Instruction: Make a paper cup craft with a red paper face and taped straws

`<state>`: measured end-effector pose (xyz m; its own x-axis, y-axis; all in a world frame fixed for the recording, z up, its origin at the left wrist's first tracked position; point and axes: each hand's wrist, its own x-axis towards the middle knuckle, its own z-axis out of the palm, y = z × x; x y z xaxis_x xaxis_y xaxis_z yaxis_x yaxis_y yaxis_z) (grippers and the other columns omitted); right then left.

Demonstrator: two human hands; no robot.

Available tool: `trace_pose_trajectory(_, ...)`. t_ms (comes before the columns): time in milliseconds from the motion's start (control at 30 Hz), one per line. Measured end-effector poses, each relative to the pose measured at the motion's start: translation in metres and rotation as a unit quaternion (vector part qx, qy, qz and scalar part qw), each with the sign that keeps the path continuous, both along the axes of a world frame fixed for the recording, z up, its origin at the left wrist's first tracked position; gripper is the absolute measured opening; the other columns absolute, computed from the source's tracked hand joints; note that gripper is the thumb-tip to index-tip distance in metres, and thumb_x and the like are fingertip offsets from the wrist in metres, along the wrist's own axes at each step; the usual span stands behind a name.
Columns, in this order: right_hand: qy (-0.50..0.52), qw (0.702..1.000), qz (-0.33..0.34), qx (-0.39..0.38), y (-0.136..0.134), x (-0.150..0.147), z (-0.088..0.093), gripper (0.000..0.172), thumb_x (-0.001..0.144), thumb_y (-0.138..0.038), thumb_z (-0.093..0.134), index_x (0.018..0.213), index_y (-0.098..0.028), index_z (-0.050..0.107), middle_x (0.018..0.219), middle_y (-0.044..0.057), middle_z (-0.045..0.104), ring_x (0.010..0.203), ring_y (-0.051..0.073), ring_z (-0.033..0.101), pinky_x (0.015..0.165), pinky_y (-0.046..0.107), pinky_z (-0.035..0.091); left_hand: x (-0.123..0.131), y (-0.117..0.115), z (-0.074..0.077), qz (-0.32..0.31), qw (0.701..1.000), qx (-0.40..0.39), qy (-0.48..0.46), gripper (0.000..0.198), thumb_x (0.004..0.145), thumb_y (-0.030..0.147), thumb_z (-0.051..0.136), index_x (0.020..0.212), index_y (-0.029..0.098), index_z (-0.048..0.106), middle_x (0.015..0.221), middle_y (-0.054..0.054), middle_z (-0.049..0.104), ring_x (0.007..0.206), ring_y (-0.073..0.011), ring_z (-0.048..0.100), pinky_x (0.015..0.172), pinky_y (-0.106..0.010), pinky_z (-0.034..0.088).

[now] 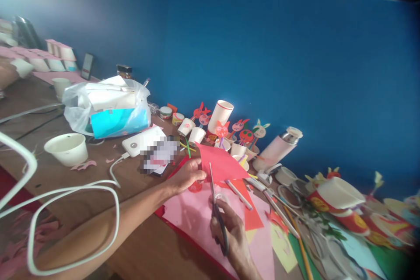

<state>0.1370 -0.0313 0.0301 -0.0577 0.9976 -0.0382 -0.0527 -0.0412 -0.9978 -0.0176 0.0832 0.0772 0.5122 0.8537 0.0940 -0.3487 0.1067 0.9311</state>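
Observation:
My left hand [189,176] pinches the left edge of a sheet of red paper [223,162], which is held up off the table. In my right hand [232,232] is a pair of dark-handled scissors [214,197], blades pointing up and away from me. The blades lie at the lower left part of the red paper, close to my left fingers; whether they are cutting into it I cannot tell. Under both hands lies pink paper [183,212], with an orange-red sheet [254,218] beside it.
Behind the paper stand paper cups [197,134] with animal-face cutouts and a pink thermos [274,153]. To the left are a phone [160,155], a white power bank [144,140], a plastic bag [74,109] and a white bowl [67,151]. A white cable [75,190] loops across the left foreground.

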Motion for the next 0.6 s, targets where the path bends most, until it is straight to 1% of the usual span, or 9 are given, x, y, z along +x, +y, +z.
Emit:
trace_pose_trajectory(367, -0.023, 1.0, -0.007, 0.0, -0.0009, 0.0001, -0.0013, 0.05, 0.074, -0.045, 0.064, 0.112, -0.015, 0.054, 0.053, -0.005, 0.05, 0.044, 0.008, 0.04, 0.041, 0.019, 0.031, -0.0012, -0.0007, 0.0003, 0.001, 1.0, -0.013, 0.006, 0.017, 0.061, 0.014, 0.056, 0.078, 0.014, 0.057, 0.053, 0.006, 0.048, 0.044, -0.0049, 0.034, 0.044, -0.019, 0.027)
trace_pose_trajectory(600, -0.016, 1.0, -0.006, 0.009, -0.0005, -0.0004, -0.0006, 0.047, 0.075, -0.044, 0.064, 0.111, -0.016, 0.055, 0.052, -0.006, 0.049, 0.043, 0.007, 0.038, 0.041, 0.019, 0.031, -0.0014, -0.0002, -0.0005, 0.007, 1.0, -0.008, 0.009, 0.016, 0.062, 0.013, 0.055, 0.077, 0.014, 0.057, 0.056, 0.005, 0.05, 0.044, -0.0046, 0.034, 0.045, -0.019, 0.026)
